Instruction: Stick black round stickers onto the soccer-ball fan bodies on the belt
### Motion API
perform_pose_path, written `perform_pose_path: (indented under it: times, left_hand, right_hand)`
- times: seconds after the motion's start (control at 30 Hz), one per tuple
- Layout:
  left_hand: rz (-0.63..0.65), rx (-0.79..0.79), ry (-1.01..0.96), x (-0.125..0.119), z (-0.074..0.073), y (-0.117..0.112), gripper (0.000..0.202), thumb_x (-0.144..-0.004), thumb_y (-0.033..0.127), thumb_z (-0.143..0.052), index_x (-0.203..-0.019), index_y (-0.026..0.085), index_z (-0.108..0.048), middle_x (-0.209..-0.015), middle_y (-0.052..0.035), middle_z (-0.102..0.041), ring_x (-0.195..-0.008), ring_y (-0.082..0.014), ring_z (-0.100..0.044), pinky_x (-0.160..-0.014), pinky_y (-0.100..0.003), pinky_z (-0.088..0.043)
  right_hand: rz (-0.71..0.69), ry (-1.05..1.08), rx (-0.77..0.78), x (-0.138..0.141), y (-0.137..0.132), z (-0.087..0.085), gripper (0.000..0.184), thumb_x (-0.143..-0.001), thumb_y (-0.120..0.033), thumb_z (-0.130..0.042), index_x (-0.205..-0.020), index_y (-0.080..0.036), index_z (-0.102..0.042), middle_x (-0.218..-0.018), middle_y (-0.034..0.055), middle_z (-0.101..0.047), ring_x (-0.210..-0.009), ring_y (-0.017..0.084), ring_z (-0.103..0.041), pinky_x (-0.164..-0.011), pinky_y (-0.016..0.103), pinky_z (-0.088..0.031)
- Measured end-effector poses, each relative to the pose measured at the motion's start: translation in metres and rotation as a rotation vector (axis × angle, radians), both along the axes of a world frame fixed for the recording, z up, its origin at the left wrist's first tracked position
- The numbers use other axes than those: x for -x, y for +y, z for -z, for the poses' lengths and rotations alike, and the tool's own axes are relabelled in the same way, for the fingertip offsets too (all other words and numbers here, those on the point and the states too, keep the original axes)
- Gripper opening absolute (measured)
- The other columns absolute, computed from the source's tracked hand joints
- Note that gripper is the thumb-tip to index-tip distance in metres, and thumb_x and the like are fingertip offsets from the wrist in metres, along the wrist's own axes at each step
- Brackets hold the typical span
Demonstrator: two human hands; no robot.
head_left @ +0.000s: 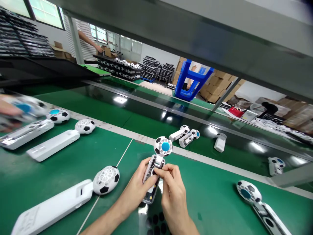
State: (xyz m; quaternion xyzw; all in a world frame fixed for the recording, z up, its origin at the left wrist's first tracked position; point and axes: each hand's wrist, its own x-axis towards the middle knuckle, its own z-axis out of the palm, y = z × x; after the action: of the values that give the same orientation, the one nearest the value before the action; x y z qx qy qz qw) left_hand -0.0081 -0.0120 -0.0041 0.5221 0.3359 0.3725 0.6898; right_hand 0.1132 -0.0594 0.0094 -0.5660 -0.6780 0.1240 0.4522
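Note:
I hold a small handheld fan (160,153) with a soccer-ball-patterned head and a blue centre above the green table (207,199). My left hand (138,184) wraps around its open handle from the left. My right hand (171,187) pinches the handle's upper part with thumb and forefinger, just under the head. The handle's inner parts show between my fingers.
Finished white fans lie at the left (61,137) and lower left (66,200); another lies at the lower right (259,205). More fans ride the dark conveyor (186,133). A blurred hand of another person (9,109) works at far left. Boxes and a blue stool (193,80) stand behind.

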Motion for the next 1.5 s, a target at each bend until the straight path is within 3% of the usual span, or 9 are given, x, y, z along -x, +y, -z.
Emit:
perform_pose_path:
  times: [0.37,0.63,0.83,0.97,1.07,1.17,1.3,1.4,1.5]
  left_hand:
    - [-0.061,0.085,-0.053,-0.002,0.000,0.001,0.046,-0.083,0.041,-0.053,-0.122,0.018,-0.042,-0.120,-0.0088,-0.056,-0.113,-0.0257,-0.049,-0.097,-0.035,-0.038]
    - [-0.211,0.342,0.050,-0.008,-0.013,0.002,0.037,-0.074,0.034,-0.056,-0.106,0.017,-0.050,-0.074,-0.0027,-0.062,-0.058,-0.0178,-0.059,-0.047,-0.027,-0.049]
    - [-0.213,0.279,0.276,-0.043,-0.029,0.089,0.019,-0.078,0.027,-0.048,-0.086,0.012,-0.057,-0.075,-0.0115,-0.066,-0.066,-0.0224,-0.063,-0.053,-0.032,-0.051]
    - [-0.311,0.113,0.455,-0.067,-0.030,0.157,0.021,-0.078,0.023,-0.053,-0.090,0.008,-0.061,-0.084,-0.0146,-0.067,-0.088,-0.0272,-0.061,-0.072,-0.036,-0.049]
    - [-0.399,-0.041,0.596,-0.058,-0.039,0.177,0.030,-0.075,0.020,-0.057,-0.102,0.007,-0.060,-0.102,-0.0168,-0.064,-0.105,-0.0317,-0.054,-0.087,-0.041,-0.042]
    - [-0.437,-0.212,0.700,-0.018,-0.058,0.156,0.042,-0.076,0.025,-0.056,-0.115,0.008,-0.056,-0.105,-0.0115,-0.063,-0.107,-0.0313,-0.052,-0.093,-0.038,-0.038]
    - [-0.412,-0.400,0.834,0.064,-0.076,0.075,0.045,-0.081,0.046,-0.046,-0.114,0.017,-0.057,-0.101,-0.0047,-0.063,-0.097,-0.0280,-0.056,-0.087,-0.034,-0.040]
    - [-0.446,-0.375,1.224,0.122,-0.062,0.015,0.061,-0.073,0.063,-0.048,-0.119,0.024,-0.054,-0.109,-0.0095,-0.063,-0.084,-0.0320,-0.060,-0.073,-0.038,-0.044]
    - [-0.207,-0.262,1.426,0.158,-0.032,-0.016,0.071,-0.070,0.066,-0.048,-0.124,0.019,-0.052,-0.111,-0.0155,-0.062,-0.093,-0.0382,-0.058,-0.070,-0.041,-0.045]
  right_hand:
    - [0.008,0.073,0.023,0.006,-0.008,0.003,0.049,-0.085,-0.002,-0.029,-0.117,-0.028,-0.057,-0.104,0.0074,-0.045,-0.097,0.018,-0.051,-0.082,0.033,-0.046]
    - [0.037,0.171,0.214,-0.021,-0.024,-0.015,0.032,-0.089,-0.014,-0.036,-0.118,-0.022,-0.050,-0.095,0.0035,-0.053,-0.079,0.012,-0.055,-0.075,0.027,-0.047]
    - [-0.031,-0.114,0.627,-0.048,-0.049,-0.006,0.010,-0.085,-0.012,-0.049,-0.088,-0.019,-0.056,-0.083,0.0011,-0.057,-0.071,0.013,-0.054,-0.064,0.024,-0.042]
    - [-0.089,-0.383,0.713,-0.043,-0.047,-0.002,0.017,-0.079,-0.005,-0.050,-0.087,-0.020,-0.053,-0.089,0.0028,-0.057,-0.081,0.017,-0.056,-0.067,0.026,-0.042]
    - [-0.128,-0.470,0.667,-0.043,-0.046,0.006,0.025,-0.071,0.001,-0.046,-0.083,-0.021,-0.050,-0.088,0.0017,-0.056,-0.079,0.016,-0.056,-0.063,0.024,-0.040]
    - [-0.149,-0.491,0.563,-0.048,-0.047,0.020,0.031,-0.065,0.003,-0.044,-0.083,-0.022,-0.047,-0.087,0.0015,-0.054,-0.074,0.015,-0.055,-0.060,0.023,-0.038]
    - [-0.131,-0.532,0.453,-0.051,-0.049,0.035,0.030,-0.062,0.003,-0.042,-0.078,-0.022,-0.044,-0.080,0.0020,-0.053,-0.067,0.017,-0.052,-0.055,0.026,-0.037]
    - [-0.193,-0.515,0.447,-0.054,-0.046,0.035,0.024,-0.065,0.001,-0.043,-0.074,-0.022,-0.042,-0.076,0.0017,-0.053,-0.063,0.016,-0.052,-0.053,0.025,-0.037]
    - [-0.284,-0.482,0.458,-0.055,-0.042,0.027,0.022,-0.066,-0.001,-0.044,-0.071,-0.022,-0.042,-0.072,0.0002,-0.054,-0.058,0.014,-0.050,-0.050,0.023,-0.035]
